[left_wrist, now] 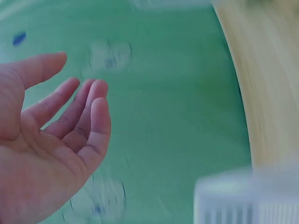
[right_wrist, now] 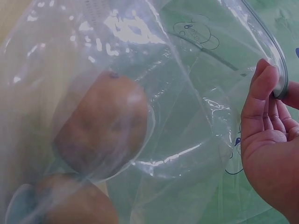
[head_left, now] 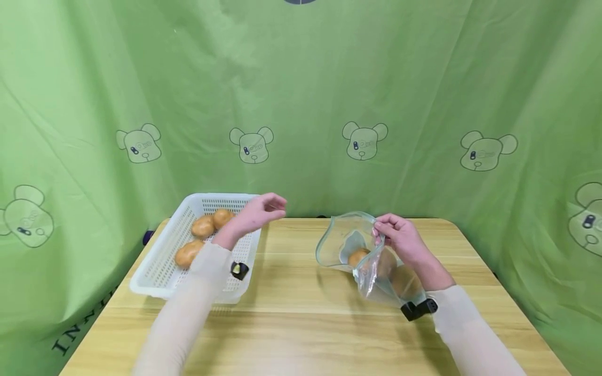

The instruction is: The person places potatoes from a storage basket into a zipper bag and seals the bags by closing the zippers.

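My left hand hovers over the right rim of a white plastic basket, its fingers loosely bent with nothing in them, as the left wrist view of the hand also shows. Three round, orange-brown potato-like items lie in the basket, partly behind the sleeve. My right hand pinches the rim of a clear zip bag, whose mouth gapes to the left. Inside the bag are several similar brown items; in the right wrist view one shows blurred through the plastic.
The wooden table carries both the basket at left and the bag at right, with bare wood between them. A green curtain printed with bear heads hangs behind and at both sides.
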Available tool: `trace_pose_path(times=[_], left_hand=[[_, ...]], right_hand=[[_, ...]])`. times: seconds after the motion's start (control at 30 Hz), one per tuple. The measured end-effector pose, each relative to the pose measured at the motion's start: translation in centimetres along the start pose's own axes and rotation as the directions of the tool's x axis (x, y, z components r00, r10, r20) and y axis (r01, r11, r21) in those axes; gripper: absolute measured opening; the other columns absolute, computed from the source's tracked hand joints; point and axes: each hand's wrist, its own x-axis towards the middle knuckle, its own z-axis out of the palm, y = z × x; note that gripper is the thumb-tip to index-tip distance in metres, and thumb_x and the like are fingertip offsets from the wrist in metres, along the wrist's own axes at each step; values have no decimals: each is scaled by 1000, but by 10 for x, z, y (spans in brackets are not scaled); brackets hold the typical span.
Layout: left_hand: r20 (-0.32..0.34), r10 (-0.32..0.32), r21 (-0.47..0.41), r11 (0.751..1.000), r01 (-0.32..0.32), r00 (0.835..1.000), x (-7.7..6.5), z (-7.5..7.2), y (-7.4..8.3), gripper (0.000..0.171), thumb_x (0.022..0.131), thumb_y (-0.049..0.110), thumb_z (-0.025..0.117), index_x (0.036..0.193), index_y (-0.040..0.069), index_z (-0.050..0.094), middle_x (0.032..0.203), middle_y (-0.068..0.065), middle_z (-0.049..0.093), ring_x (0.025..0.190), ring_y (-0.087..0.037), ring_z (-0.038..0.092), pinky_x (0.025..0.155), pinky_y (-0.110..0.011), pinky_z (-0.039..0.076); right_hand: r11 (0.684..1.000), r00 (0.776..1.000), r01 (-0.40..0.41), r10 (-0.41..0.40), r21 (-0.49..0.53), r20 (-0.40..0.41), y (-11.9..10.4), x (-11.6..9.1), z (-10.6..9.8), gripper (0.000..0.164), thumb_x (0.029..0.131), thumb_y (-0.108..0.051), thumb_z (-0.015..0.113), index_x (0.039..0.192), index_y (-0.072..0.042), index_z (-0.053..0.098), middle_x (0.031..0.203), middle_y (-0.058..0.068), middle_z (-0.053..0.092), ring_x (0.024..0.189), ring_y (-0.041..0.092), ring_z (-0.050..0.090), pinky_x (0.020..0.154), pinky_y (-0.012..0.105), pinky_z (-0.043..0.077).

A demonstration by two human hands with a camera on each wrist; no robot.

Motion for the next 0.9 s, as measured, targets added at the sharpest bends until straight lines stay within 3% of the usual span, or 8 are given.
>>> trace_pose_path(times=[0.2,0.4,0.6,0.8,0.9], left_hand=[[14,-51,69,996,50,999,-8,-41,-43,29,90,12,62,117,0,59,116,-16,60,108,-29,55,97,-40,42],[65,-163,83,984,158,984,-18,-67,-76,32,88,7,63,118,-2,57,117,-19,57,110,-32,51,100,-46,38],[151,-183,284,949,134,972,-29,-82,-98,38,82,8,68,118,-1,56,122,-25,54,113,-39,50,98,-52,39],[190,-230,368,918,148,955,-33,-89,-121,44,79,4,70,119,-6,54,122,-29,53,115,-44,48,98,-54,38],[204,-244,404,903,145,948,-37,-94,-128,46,79,5,71,120,-7,54,121,-29,53,114,-44,47,98,-55,37]], right_hand=[[1000,1000,4,-4,11,-2,1,1,0,13,95,-1,51,91,-7,62,75,2,63,60,10,58,57,21,52],[1000,1000,2,-2,12,7,1,2,0,14,95,-2,52,91,-9,63,76,2,63,61,10,58,57,21,52],[1000,1000,-10,10,15,6,1,0,0,13,95,-2,52,91,-9,63,75,2,63,61,10,58,57,21,52],[1000,1000,-10,10,3,1,-1,-1,1,14,95,-2,51,91,-9,62,75,2,62,61,10,58,57,21,52],[1000,1000,-9,9,-5,-1,-2,0,2,9,95,-2,51,94,-2,60,75,2,62,61,10,58,57,22,52]])
